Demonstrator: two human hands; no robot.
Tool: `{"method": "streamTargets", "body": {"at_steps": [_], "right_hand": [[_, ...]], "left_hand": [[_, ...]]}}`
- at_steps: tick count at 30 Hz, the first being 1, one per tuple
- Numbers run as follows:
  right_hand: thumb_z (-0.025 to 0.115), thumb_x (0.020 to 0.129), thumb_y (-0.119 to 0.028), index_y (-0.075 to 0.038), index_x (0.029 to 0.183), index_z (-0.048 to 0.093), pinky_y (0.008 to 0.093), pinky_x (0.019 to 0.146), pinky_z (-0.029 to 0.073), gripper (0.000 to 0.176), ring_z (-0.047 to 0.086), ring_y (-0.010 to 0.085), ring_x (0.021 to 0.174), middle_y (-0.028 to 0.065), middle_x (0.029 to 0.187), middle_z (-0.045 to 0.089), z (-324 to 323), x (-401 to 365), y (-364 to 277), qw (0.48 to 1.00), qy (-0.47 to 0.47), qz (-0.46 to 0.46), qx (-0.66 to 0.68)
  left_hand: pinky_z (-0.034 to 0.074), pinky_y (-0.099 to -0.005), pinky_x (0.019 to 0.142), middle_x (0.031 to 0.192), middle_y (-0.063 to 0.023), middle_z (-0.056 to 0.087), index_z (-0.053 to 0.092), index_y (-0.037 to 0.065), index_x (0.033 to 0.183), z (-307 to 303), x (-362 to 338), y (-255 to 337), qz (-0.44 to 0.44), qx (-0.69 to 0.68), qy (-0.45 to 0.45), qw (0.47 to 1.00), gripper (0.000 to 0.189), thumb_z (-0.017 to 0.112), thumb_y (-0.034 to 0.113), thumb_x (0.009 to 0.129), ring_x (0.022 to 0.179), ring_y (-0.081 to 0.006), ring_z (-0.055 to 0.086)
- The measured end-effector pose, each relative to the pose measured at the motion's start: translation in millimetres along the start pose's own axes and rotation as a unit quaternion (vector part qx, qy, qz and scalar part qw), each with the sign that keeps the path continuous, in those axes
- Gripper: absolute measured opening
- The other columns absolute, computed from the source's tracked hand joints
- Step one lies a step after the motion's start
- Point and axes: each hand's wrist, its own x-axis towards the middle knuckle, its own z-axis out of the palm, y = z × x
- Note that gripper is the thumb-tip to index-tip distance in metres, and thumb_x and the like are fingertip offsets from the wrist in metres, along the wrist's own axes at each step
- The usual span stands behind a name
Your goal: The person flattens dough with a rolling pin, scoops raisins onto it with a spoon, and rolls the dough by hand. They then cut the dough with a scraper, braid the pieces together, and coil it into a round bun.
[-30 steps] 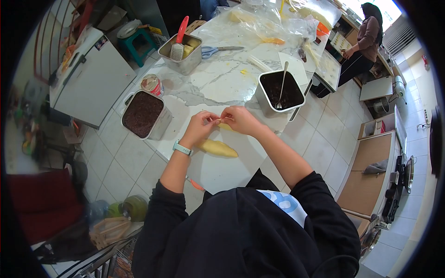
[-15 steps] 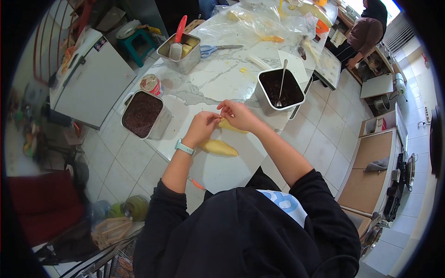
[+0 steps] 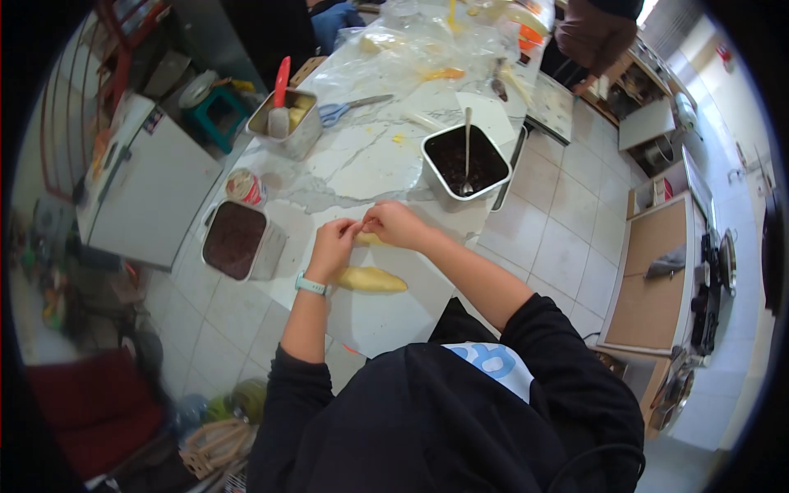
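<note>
My left hand [image 3: 332, 249], with a pale green watch at the wrist, and my right hand [image 3: 393, 224] meet at the fingertips. Both pinch the end of a yellow dough piece [image 3: 374, 239], which my right hand partly covers. Nearer to me a second, tapered yellow dough piece [image 3: 374, 279] lies on the white board [image 3: 382, 316], close to my left wrist. To the left stands a metal tin of brown filling [image 3: 236, 240]. Beyond my right hand is a metal tin of dark filling [image 3: 467, 160] with a spoon [image 3: 468, 148] in it.
A tin [image 3: 300, 135] with a red-handled grater [image 3: 280, 103] stands at the back left, beside blue-handled scissors [image 3: 333, 112]. An opened can [image 3: 246, 187] is near the left tin. Plastic bags [image 3: 394, 53] cover the far table. Another person [image 3: 596, 37] stands at the far right.
The view has shifted, so the table things appear further left. My fingertips have come together at the dough's end. The other person has moved nearer the table.
</note>
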Motion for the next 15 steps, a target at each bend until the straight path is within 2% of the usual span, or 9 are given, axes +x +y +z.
{"method": "streamTargets", "body": {"at_steps": [3,5,6,8,9,11,12,14,15], "right_hand": [[0.062,0.08,-0.018,-0.002,0.082,0.067,0.0422,0.072,0.047,0.018,0.06,0.0351,0.081,0.0195,0.08,0.063,0,4,2,0.998,0.042,0.02,-0.037],[0.063,0.079,-0.018,-0.001,0.081,0.067,0.0418,0.07,0.047,0.017,0.061,0.0338,0.077,0.0186,0.078,0.062,3,7,2,0.998,0.044,0.025,-0.047],[0.065,0.079,-0.017,-0.001,0.08,0.066,0.0415,0.067,0.047,0.016,0.061,0.0325,0.074,0.0177,0.075,0.062,5,7,2,0.998,0.031,0.029,-0.056],[0.066,0.078,-0.019,-0.001,0.079,0.065,0.0409,0.066,0.047,0.018,0.061,0.0322,0.073,0.0177,0.076,0.062,7,8,3,0.999,0.039,0.013,-0.033],[0.067,0.078,-0.021,0.0,0.078,0.065,0.0403,0.065,0.047,0.02,0.061,0.0318,0.072,0.0177,0.077,0.062,7,8,3,0.999,0.04,-0.005,-0.01],[0.068,0.077,-0.022,-0.001,0.078,0.065,0.039,0.065,0.047,0.022,0.06,0.0311,0.07,0.0169,0.076,0.063,0,10,-1,1.0,0.021,0.015,-0.002],[0.069,0.077,-0.024,-0.001,0.078,0.066,0.0377,0.064,0.047,0.023,0.06,0.0304,0.069,0.0161,0.074,0.064,-4,11,-4,0.999,-0.001,0.036,0.006],[0.07,0.076,-0.024,-0.001,0.078,0.066,0.0368,0.063,0.048,0.024,0.06,0.0299,0.067,0.0155,0.073,0.064,-4,10,-2,0.998,0.015,0.046,0.042],[0.07,0.076,-0.024,-0.001,0.078,0.066,0.0358,0.063,0.048,0.024,0.06,0.0293,0.066,0.0149,0.071,0.064,-3,9,-2,0.995,0.03,0.058,0.078]], "left_hand": [[0.045,-0.0234,0.063,0.076,-0.0049,0.065,0.065,-0.002,0.096,-6,3,-11,-0.027,-0.009,-0.024,0.999,0.018,0.057,0.011,0.087,0.068,-0.0093,0.056],[0.045,-0.024,0.063,0.077,-0.0046,0.065,0.064,-0.002,0.096,-6,3,-22,0.06,0.022,-0.021,0.998,0.019,0.053,0.012,0.09,0.07,-0.0097,0.056],[0.045,-0.024,0.063,0.077,-0.0046,0.065,0.064,-0.002,0.096,-5,3,-23,0.065,0.026,-0.026,0.997,0.019,0.053,0.012,0.09,0.07,-0.0097,0.056],[0.045,-0.024,0.063,0.081,-0.0043,0.065,0.064,-0.002,0.095,-2,2,-17,-0.003,0.002,0.006,1.0,0.018,0.053,0.012,0.091,0.071,-0.0104,0.059],[0.045,-0.024,0.063,0.081,-0.0043,0.065,0.064,-0.002,0.095,-1,3,-15,0.0,0.004,0.006,1.0,0.018,0.053,0.012,0.091,0.071,-0.0104,0.059],[0.047,-0.0237,0.063,0.084,-0.0048,0.066,0.064,-0.001,0.093,0,3,-10,-0.102,-0.181,-0.004,0.978,0.017,0.054,0.013,0.091,0.072,-0.0111,0.061],[0.047,-0.0237,0.063,0.084,-0.0048,0.066,0.064,-0.001,0.093,0,2,-8,-0.101,-0.18,-0.003,0.978,0.017,0.054,0.013,0.091,0.072,-0.0111,0.061],[0.048,-0.0229,0.062,0.083,-0.0055,0.066,0.065,-0.001,0.093,-4,-2,4,-0.128,-0.36,-0.025,0.924,0.014,0.059,0.011,0.089,0.072,-0.0114,0.063],[0.048,-0.0229,0.062,0.083,-0.0055,0.066,0.065,-0.001,0.093,-5,-1,0,-0.127,-0.358,-0.026,0.924,0.014,0.059,0.011,0.089,0.072,-0.0114,0.063]]}}
